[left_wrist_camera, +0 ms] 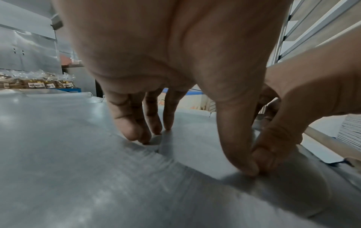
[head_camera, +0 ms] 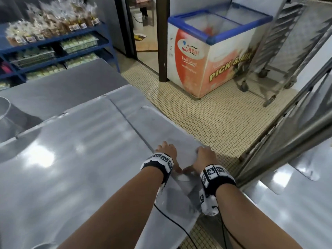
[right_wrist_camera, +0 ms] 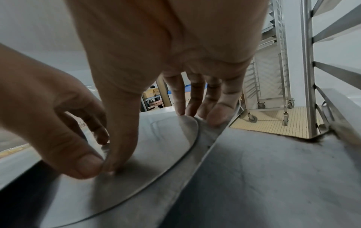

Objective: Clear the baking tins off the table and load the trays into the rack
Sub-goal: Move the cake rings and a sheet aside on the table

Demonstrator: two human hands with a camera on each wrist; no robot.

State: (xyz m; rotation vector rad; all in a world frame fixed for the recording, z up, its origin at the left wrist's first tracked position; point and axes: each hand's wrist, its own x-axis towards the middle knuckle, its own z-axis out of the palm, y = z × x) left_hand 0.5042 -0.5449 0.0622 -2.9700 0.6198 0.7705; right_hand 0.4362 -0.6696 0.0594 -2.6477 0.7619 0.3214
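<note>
Two large flat metal trays lie side by side on the table, a wide one (head_camera: 71, 150) on the left and a narrower one (head_camera: 152, 123) along the table's right edge. On the narrower tray lies a thin flat metal sheet with a rounded edge (head_camera: 183, 155) (right_wrist_camera: 156, 146). My left hand (head_camera: 166, 150) (left_wrist_camera: 166, 54) has its fingertips at the sheet's left edge. My right hand (head_camera: 204, 155) (right_wrist_camera: 166, 46) has its fingertips at the far right edge. Both thumbs press on the sheet and touch each other. The tall metal rack (head_camera: 287, 141) stands just right of the hands.
Metal trays (head_camera: 287, 203) lie at the lower right beside the rack. A second wheeled rack (head_camera: 280, 51) and a chest freezer (head_camera: 215, 60) stand across the tiled floor. Blue shelves with bagged goods (head_camera: 53, 42) are at the back left. A metal tin (head_camera: 5, 112) shows at the left edge.
</note>
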